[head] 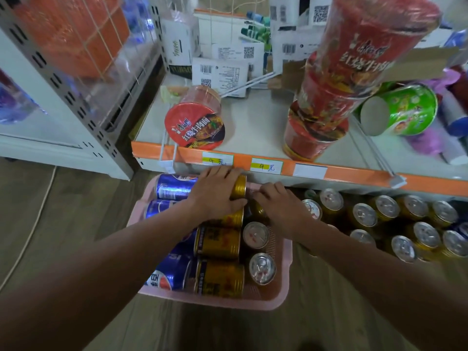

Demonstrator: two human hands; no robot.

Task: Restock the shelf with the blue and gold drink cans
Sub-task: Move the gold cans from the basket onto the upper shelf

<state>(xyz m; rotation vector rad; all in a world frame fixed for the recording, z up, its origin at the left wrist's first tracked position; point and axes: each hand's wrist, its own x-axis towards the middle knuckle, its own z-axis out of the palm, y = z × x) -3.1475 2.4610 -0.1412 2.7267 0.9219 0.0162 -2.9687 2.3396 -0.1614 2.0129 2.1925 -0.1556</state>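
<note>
Several blue cans (174,190) and gold cans (219,241) fill the pink basket (215,301) on the floor (76,224) below the shelf (354,173). The left hand (217,191) curls its fingers round a lying gold can (239,187) at the basket's far end. The right hand (281,209) bends its fingers down beside it, grip unclear.

The left hand (217,192) seemingly grips a gold can (240,186) in the pink basket (284,292).
</note>
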